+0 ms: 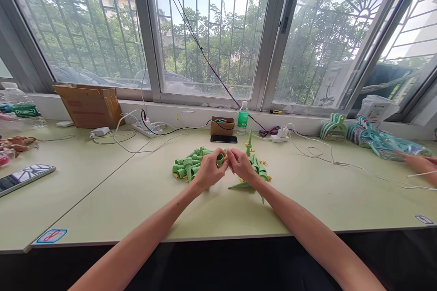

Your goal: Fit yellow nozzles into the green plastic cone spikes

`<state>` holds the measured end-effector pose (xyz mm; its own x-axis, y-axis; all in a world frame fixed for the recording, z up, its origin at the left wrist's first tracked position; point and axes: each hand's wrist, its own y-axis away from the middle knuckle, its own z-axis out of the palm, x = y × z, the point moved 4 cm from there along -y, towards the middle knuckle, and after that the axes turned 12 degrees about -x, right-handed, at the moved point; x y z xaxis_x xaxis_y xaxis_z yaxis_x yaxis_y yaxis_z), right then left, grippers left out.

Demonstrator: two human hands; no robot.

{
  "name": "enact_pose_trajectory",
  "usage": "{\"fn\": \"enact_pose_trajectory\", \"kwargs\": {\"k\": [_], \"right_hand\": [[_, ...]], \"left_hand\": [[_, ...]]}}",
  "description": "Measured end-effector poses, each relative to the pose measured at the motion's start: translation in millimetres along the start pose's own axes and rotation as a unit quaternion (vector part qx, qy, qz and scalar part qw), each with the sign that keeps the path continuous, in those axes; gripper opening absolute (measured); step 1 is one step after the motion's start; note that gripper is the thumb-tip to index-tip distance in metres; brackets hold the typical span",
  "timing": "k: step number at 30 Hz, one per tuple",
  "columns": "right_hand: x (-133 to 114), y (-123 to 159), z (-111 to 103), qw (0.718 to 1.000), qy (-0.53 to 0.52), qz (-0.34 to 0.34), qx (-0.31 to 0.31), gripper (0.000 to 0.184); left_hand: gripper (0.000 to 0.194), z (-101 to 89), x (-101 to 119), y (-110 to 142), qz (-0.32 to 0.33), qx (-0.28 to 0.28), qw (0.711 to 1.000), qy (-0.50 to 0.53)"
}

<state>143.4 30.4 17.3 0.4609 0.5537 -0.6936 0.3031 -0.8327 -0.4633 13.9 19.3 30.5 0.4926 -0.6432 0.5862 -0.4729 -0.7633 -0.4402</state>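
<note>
Near the middle of the table my left hand (212,167) is closed around a green plastic spike (220,160), its round open end showing between the fingers. My right hand (240,163) pinches a small yellow plastic piece (225,158) against that spike. Most of both parts is covered by the fingers. A pile of green spikes (187,167) lies beside my left hand, with bits of yellow among them. By my right hand lie several more green spikes (261,170) with yellow pieces on or near them. One spike (249,142) stands upright behind that hand.
Behind the piles are a black phone (223,139), a small brown box (221,126) and a bottle (242,119). Cables and a power strip (148,130) run along the wall. Another person's hand (418,163) reaches toward teal items (392,145) at right. A phone (27,177) lies left.
</note>
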Motion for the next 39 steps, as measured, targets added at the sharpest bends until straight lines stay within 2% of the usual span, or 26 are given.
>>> {"fn": "enact_pose_trajectory", "kwargs": {"k": [4, 8, 12, 20, 29, 39], "right_hand": [[2.6, 0.3, 0.4, 1.000, -0.007, 0.002, -0.011, 0.048], [4.9, -0.5, 1.6, 1.000, -0.014, 0.007, -0.023, 0.055], [3.7, -0.5, 1.5, 1.000, -0.009, 0.010, -0.011, 0.060], [1.1, 0.2, 0.0, 1.000, 0.005, -0.001, -0.003, 0.049], [2.9, -0.7, 2.0, 1.000, -0.002, 0.009, -0.020, 0.058], [1.5, 0.2, 2.2, 1.000, 0.003, -0.016, -0.021, 0.048]], "left_hand": [[0.013, 1.4, 2.7, 0.6, 0.009, -0.006, 1.000, 0.004], [0.012, 2.6, 6.3, 1.7, 0.014, -0.021, 1.000, 0.008], [0.012, 2.5, 7.6, 2.3, 0.012, -0.027, 0.999, 0.020], [0.012, 1.1, 4.4, 1.7, -0.001, -0.009, 1.000, 0.029], [0.011, 3.5, 6.2, 2.1, 0.014, -0.024, 0.999, 0.020], [0.012, 2.2, 3.5, 1.5, 0.011, -0.012, 1.000, 0.020]]}}
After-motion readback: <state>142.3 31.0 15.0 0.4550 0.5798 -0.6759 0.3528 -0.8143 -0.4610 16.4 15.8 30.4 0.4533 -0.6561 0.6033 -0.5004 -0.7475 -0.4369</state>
